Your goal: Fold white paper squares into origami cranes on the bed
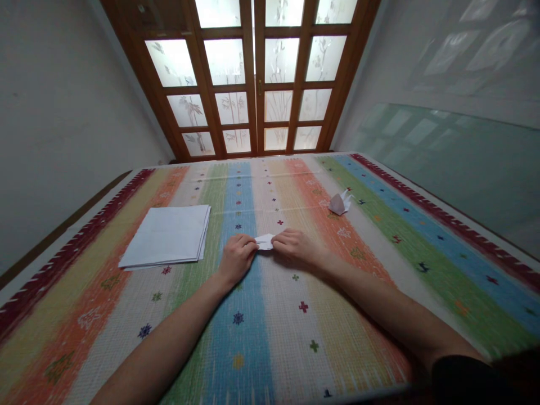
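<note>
A small piece of folded white paper [265,242] is held between my two hands, just above or on the striped tablecloth in the middle of the table. My left hand [237,256] pinches its left end, fingers closed. At the opposite end, my right hand [297,247] grips the paper with fingers curled together. Layers and a fold line show on the short stretch of paper between the hands; its ends are hidden by my fingers.
To the left lies a stack of white paper sheets [166,236]. A folded paper crane [341,202] stands at the back right. The striped tablecloth [248,360] covers the table. Beyond are wood-framed glass doors [257,84], and a glass panel [455,163] leans along the right wall.
</note>
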Available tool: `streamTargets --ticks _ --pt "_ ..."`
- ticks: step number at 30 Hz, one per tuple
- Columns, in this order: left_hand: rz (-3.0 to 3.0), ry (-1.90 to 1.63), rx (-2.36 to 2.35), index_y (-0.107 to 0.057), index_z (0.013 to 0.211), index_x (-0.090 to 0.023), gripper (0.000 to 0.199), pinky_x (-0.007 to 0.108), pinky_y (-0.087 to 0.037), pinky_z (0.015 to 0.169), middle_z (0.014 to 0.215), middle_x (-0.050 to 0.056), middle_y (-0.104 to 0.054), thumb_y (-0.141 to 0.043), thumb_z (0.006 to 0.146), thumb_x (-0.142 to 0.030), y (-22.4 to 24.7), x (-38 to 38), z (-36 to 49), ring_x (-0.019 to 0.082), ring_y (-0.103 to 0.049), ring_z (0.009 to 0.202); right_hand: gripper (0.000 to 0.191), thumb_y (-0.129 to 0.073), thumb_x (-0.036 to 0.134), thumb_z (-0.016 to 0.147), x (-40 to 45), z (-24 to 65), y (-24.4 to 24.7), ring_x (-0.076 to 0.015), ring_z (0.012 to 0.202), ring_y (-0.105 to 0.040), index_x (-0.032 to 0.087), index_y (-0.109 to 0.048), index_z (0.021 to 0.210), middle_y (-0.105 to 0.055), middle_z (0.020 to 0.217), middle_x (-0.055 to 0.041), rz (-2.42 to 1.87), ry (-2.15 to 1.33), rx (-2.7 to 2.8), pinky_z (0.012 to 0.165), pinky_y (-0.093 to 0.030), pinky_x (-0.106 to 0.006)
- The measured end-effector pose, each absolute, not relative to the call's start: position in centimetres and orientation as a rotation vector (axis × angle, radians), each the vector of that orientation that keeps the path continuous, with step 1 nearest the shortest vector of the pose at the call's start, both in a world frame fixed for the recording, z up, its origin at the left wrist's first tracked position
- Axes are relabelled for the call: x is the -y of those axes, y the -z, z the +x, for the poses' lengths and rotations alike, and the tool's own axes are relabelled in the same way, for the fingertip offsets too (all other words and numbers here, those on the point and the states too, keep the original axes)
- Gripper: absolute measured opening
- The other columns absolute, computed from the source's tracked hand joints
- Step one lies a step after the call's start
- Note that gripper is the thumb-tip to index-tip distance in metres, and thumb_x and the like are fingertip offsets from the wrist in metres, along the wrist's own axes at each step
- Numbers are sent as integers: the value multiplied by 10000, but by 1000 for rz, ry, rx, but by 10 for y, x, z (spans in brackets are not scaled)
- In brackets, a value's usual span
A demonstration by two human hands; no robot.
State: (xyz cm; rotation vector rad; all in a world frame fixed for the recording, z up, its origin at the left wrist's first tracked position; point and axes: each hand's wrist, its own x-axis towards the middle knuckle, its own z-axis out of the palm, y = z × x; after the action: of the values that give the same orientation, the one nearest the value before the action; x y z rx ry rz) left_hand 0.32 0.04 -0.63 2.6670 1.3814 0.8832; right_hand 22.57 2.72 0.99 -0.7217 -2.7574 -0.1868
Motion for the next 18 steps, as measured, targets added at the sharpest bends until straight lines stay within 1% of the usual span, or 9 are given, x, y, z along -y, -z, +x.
streamTargets --ticks 3,5,8,10,12,15,18 --pt "2683 -756 -1302 -697 866 -202 156 344 -487 830 936 60 -696 -543 891 -201 9 -2 3 196 -619 890 140 -470 143 865 -21 228 -4 -171 707 -564 164 -599 814 -664 809 -79 -729 194 2783 684 -362 -291" --pt "2687 -730 -1266 -700 886 -200 150 346 -492 832 946 63 -694 -556 888 -240 9 -3 1 197 -627 887 95 -521 207 841 -16 227 -5 -180 724 -568 160 -604 834 -659 822 -82 -784 137 2777 692 -368 -297" --pt "2686 -678 -1209 -709 889 -205 162 349 -493 843 962 62 -699 -563 888 -275 7 -6 -3 199 -636 902 212 -560 360 856 -10 221 -9 -194 733 -571 157 -617 838 -656 831 -92 -881 94 2752 690 -369 -308" --pt "2650 -657 -1185 -716 872 -213 164 342 -493 853 962 55 -705 -564 891 -273 5 -9 -6 191 -640 908 288 -542 423 886 -7 217 -9 -200 736 -574 152 -626 837 -658 835 -101 -935 104 2725 687 -366 -315" --pt "2599 -667 -1180 -718 838 -213 149 334 -495 856 947 48 -708 -583 880 -261 4 -11 -8 183 -642 907 297 -531 424 907 -6 214 -7 -202 748 -576 150 -630 849 -658 843 -103 -954 102 2704 695 -367 -318" --pt "2534 -693 -1204 -713 802 -211 127 327 -497 849 926 41 -701 -607 862 -244 4 -14 -9 181 -637 906 225 -526 343 923 -5 212 -4 -199 784 -574 151 -634 877 -660 879 -100 -936 42 2670 727 -372 -320" --pt "2515 -694 -1245 -712 812 -214 130 330 -490 843 911 40 -684 -601 868 -253 4 -14 -8 184 -624 903 185 -509 270 927 -7 211 -2 -195 811 -564 153 -645 882 -657 892 -92 -990 -51 2596 777 -371 -333"
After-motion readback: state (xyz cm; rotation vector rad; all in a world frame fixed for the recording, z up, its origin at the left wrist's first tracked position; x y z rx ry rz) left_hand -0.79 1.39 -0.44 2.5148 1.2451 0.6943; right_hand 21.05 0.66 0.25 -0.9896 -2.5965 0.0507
